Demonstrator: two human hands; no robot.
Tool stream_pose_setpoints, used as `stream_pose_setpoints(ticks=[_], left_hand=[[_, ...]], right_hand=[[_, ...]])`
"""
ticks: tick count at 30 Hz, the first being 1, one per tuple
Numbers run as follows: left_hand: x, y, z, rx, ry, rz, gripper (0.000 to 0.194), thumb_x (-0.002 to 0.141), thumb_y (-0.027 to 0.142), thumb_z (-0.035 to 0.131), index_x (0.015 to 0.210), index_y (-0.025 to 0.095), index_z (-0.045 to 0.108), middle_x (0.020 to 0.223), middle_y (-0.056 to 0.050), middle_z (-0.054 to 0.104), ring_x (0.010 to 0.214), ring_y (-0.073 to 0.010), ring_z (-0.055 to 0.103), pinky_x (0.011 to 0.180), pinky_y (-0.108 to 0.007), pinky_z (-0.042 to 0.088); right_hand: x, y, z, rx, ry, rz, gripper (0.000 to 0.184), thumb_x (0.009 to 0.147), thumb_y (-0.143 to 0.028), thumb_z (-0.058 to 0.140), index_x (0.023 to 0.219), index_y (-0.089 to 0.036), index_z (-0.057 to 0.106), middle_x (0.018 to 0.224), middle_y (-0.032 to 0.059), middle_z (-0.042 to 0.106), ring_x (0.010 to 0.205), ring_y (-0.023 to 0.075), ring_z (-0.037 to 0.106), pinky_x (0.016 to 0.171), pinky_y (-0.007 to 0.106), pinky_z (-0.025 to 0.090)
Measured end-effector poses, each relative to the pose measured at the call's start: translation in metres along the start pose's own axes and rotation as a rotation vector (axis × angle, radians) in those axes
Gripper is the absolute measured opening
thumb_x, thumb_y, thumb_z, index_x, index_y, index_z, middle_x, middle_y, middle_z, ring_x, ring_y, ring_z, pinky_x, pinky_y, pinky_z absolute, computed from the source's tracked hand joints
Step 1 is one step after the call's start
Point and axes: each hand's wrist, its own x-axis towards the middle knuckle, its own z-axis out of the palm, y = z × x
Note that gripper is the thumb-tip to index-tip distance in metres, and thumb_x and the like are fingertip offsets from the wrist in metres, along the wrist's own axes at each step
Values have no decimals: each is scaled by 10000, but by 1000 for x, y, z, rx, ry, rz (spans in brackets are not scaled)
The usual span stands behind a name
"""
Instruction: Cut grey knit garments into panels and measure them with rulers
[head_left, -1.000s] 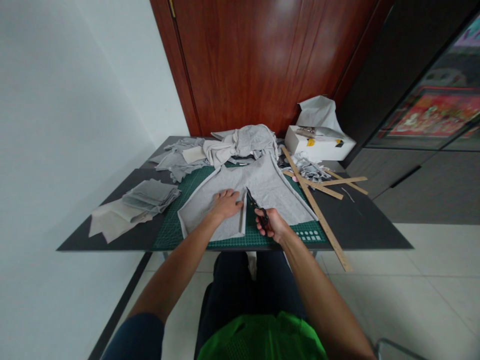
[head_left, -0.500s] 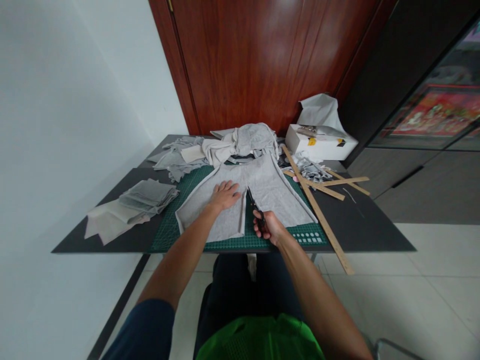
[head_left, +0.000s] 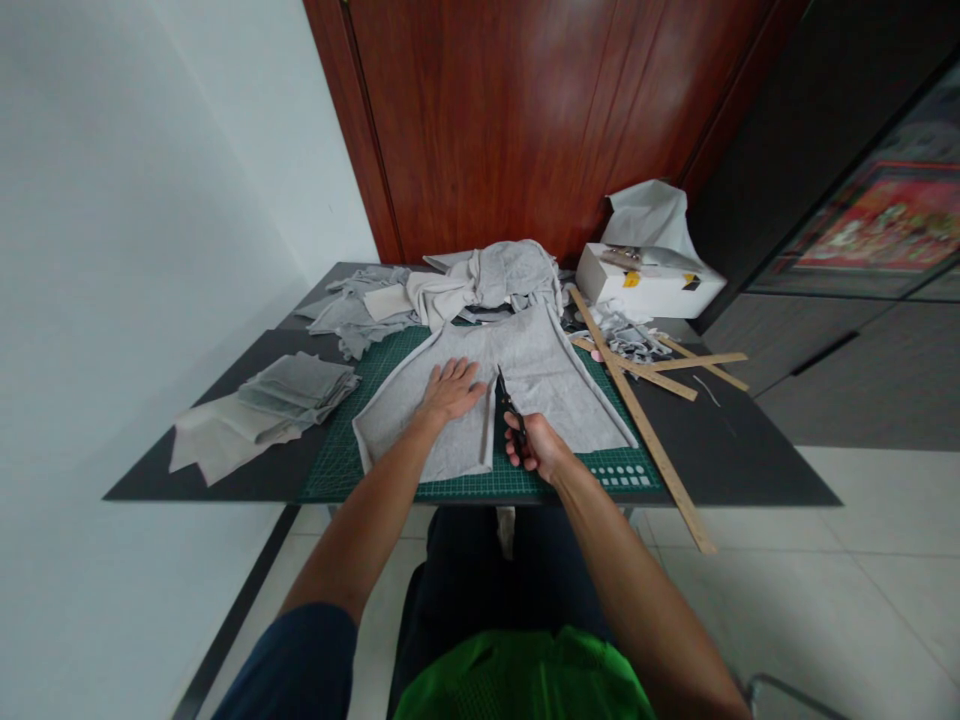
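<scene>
1. Folded fabric [head_left: 296, 388] lies at the left, on the dark table and apart from the hands.
2. The left hand [head_left: 450, 390] has slid up the grey cloth [head_left: 489, 345] over the last second and now lies flatter, seemingly steadying it beside the slit. Its fingers are slightly apart, palm down, gripping nothing.
3. The cloth is spread over the green cutting mat [head_left: 330, 465], its slit between the hands.
4. The black scissors [head_left: 508, 399] point to the slit's top; whether their blades are parted, I cannot tell.
5. The right hand [head_left: 541, 447] has its fingers wrapped around their handles.
</scene>
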Motion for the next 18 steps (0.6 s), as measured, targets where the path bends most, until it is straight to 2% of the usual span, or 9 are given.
stream_pose_setpoints(ticks=[4, 11, 18], left_hand=[[1, -1, 3, -2, 5, 2, 721, 1065, 577, 281, 1702, 242, 297, 1793, -66, 213, 1670, -297, 132, 1345, -565, 89], [0, 1, 1, -29, -11, -11, 714, 1064, 580, 274, 1703, 263, 293, 1797, -46, 189, 1674, -280, 118, 1346, -562, 71], [0, 0, 4, -37, 8, 1, 727, 1066, 572, 253, 1704, 227, 297, 1795, -60, 200, 1672, -293, 126, 1348, -564, 75]], right_hand=[[-1, -4, 1, -4, 1, 20, 327, 1015, -425, 494, 794, -187, 533, 588, 3, 564, 418, 97, 499, 349, 204, 175], [15, -18, 7, -38, 48, 9, 304, 1004, -410, 502, 794, -192, 528, 586, 3, 560, 415, 95, 489, 357, 205, 179], [18, -15, 6, -70, 68, -14, 312, 995, -419, 507, 781, -194, 527, 569, -4, 554, 398, 89, 478, 348, 204, 176]])
